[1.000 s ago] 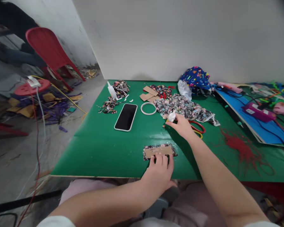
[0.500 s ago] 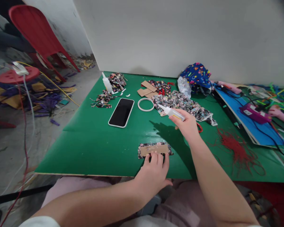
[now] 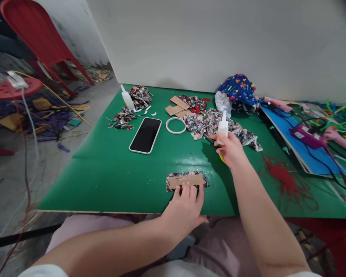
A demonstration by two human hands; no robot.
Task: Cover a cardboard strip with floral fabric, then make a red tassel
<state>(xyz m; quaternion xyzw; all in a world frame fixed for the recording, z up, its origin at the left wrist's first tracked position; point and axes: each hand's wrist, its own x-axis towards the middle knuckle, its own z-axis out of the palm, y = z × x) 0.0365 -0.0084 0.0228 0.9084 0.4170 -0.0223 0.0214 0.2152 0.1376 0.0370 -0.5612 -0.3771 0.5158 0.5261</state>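
Upright now, the bottle (image 3: 223, 127) in our right hand (image 3: 233, 150) has swung from its leftward slant of half a second ago, while our left hand (image 3: 184, 209) stays put; nearest, at the lower middle of the frame, that left hand rests unclenched, fingertips on the near edge of the cardboard strip (image 3: 187, 181), which lies on a patterned fabric piece (image 3: 168, 184) on the worktop (image 3: 109, 181); light, even pressure should stop it sliding, with fingers best kept off the pale streaks; right of centre, our right hand is closed around the bottle, scissors (image 3: 222, 158) partly hidden by it; we should squeeze gently, lest the contents run early, and we cannot tell whether the nozzle (image 3: 224, 115) is capped; beyond, towards the frame's centre, the phone (image 3: 145, 135) and white ring (image 3: 175, 132) lie clear of the strip; we do well to leave that gap.
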